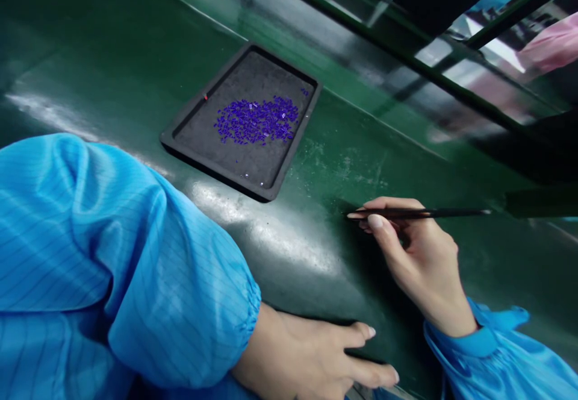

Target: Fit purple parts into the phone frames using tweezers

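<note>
My right hand (418, 255) pinches a thin black tool (419, 212), like tweezers or a stick, and holds it level over the green surface (352, 165). Its tip points left, toward a black tray (189, 130) that holds a heap of several tiny purple parts (257, 120). My left hand (316, 355) rests on the near edge of the surface with the fingers stretched out and nothing in them. Both arms wear blue striped sleeves (112, 255).
A dark green rail (406, 56) and a glossy pane run along the far side of the surface. Behind it shows a pink garment (548, 44) of another person. One small red speck (205, 97) lies at the tray's left rim.
</note>
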`<state>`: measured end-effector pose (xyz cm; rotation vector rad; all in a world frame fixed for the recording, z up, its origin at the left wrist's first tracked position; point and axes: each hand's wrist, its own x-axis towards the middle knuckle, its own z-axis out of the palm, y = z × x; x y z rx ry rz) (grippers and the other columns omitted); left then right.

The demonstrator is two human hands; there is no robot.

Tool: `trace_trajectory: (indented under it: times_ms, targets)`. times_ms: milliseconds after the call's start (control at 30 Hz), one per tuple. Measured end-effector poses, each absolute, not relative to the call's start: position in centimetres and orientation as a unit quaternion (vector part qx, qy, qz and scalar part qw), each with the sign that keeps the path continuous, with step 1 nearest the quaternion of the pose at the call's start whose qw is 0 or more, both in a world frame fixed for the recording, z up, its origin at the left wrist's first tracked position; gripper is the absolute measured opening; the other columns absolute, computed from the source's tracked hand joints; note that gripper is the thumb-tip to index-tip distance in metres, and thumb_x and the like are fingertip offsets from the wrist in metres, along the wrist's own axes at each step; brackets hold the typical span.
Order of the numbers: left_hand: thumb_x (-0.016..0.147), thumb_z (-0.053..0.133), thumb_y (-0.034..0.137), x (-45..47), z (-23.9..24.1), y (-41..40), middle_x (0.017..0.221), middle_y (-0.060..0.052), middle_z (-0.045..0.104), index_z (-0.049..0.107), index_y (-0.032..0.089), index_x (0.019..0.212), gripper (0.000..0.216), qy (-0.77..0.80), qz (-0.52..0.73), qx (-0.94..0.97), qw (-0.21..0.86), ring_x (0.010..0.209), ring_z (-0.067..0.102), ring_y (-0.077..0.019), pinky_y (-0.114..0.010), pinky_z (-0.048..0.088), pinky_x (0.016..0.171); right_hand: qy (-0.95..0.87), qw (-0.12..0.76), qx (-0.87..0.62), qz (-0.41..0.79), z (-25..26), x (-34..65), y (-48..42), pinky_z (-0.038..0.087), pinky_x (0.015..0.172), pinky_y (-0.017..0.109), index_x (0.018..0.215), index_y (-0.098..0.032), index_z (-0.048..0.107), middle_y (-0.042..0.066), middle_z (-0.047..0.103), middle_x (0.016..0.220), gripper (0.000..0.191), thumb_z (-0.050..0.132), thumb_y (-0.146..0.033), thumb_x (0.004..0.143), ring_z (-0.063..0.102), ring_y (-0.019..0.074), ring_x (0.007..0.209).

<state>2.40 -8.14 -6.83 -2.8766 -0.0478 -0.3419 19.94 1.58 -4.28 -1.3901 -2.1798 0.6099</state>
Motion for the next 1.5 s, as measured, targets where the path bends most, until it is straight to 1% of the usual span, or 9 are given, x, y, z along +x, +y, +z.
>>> trace_trajectory:
  times_ms: [367,500,600,767,933,1100,1200,1367,1500]
  targets:
    - [0.078,0.050,0.056,2.49,-6.43,-8.20,0.069,-0.005,0.056,0.000,0.014,0.054,0.069,-0.018,-0.086,-0.986,0.142,0.147,0.035,-0.0118,-0.040,0.039,0.116,-0.759,0.269,-0.510,0.302,-4.51,19.85,2.01,0.055,0.072,0.031,0.109,-0.024,0.059,0.003,0.072,0.090,0.020,0.060,-0.040,0.097,0.067,0.0171,0.076]
    - [0.079,0.047,0.055,2.55,-6.84,-8.42,0.084,-0.002,0.067,0.019,0.019,0.039,0.061,-0.035,-0.108,-0.981,0.159,0.147,0.036,-0.0147,-0.042,0.039,0.116,-0.747,0.270,-0.515,0.324,-4.44,19.69,2.17,0.054,0.069,0.031,0.108,-0.023,0.058,0.004,0.072,0.089,0.022,0.060,-0.042,0.097,0.065,0.0170,0.073]
    - [0.078,0.049,0.054,2.56,-7.01,-8.42,0.094,0.001,0.069,0.029,0.020,0.040,0.055,-0.039,-0.121,-0.980,0.152,0.146,0.038,-0.0167,-0.043,0.040,0.115,-0.746,0.264,-0.518,0.326,-4.34,19.67,2.32,0.054,0.069,0.032,0.109,-0.023,0.058,0.005,0.073,0.090,0.023,0.060,-0.043,0.097,0.065,0.0177,0.074]
    - [0.075,0.051,0.055,2.62,-6.91,-8.34,0.081,-0.003,0.063,0.003,0.015,0.057,0.065,-0.021,-0.108,-0.986,0.127,0.146,0.037,-0.0160,-0.042,0.040,0.115,-0.748,0.257,-0.509,0.340,-4.29,19.79,2.55,0.054,0.068,0.031,0.111,-0.022,0.057,0.005,0.072,0.090,0.025,0.060,-0.042,0.097,0.065,0.0169,0.073]
    - [0.070,0.058,0.043,2.44,-6.70,-8.16,0.104,0.011,0.069,0.007,0.014,0.060,0.060,-0.015,-0.116,-0.990,0.077,0.145,0.040,-0.0177,-0.045,0.041,0.115,-0.760,0.262,-0.500,0.324,-4.41,19.84,2.38,0.054,0.069,0.030,0.111,-0.022,0.057,0.004,0.072,0.092,0.022,0.059,-0.040,0.098,0.066,0.0163,0.076]
    - [0.069,0.061,0.036,2.24,-6.39,-7.85,0.109,0.020,0.069,0.025,0.016,0.054,0.044,0.001,-0.098,-0.994,0.052,0.147,0.037,-0.0173,-0.047,0.038,0.117,-0.761,0.269,-0.499,0.317,-4.44,19.73,2.12,0.054,0.070,0.029,0.111,-0.023,0.056,0.003,0.072,0.091,0.020,0.058,-0.039,0.099,0.065,0.0155,0.075]
    - [0.071,0.060,0.039,2.27,-6.40,-7.82,0.107,0.016,0.070,0.028,0.018,0.052,0.042,-0.004,-0.112,-0.992,0.066,0.146,0.039,-0.0175,-0.045,0.041,0.115,-0.762,0.272,-0.499,0.311,-4.50,19.74,2.08,0.054,0.070,0.029,0.111,-0.023,0.056,0.003,0.072,0.090,0.020,0.059,-0.038,0.099,0.065,0.0155,0.075]
    - [0.069,0.060,0.039,2.41,-6.54,-7.97,0.090,0.006,0.067,0.011,0.014,0.057,0.056,-0.007,-0.119,-0.991,0.067,0.145,0.041,-0.0175,-0.044,0.042,0.114,-0.771,0.269,-0.496,0.296,-4.62,20.01,2.14,0.054,0.069,0.028,0.110,-0.023,0.057,0.003,0.072,0.091,0.020,0.059,-0.039,0.099,0.066,0.0151,0.074]
    - [0.067,0.062,0.042,2.50,-6.74,-8.06,0.084,0.002,0.061,0.008,0.013,0.060,0.061,-0.011,-0.118,-0.991,0.058,0.145,0.039,-0.0187,-0.046,0.039,0.115,-0.779,0.256,-0.495,0.287,-4.40,20.17,2.34,0.055,0.070,0.027,0.110,-0.022,0.058,0.003,0.072,0.091,0.020,0.059,-0.039,0.099,0.066,0.0146,0.075]
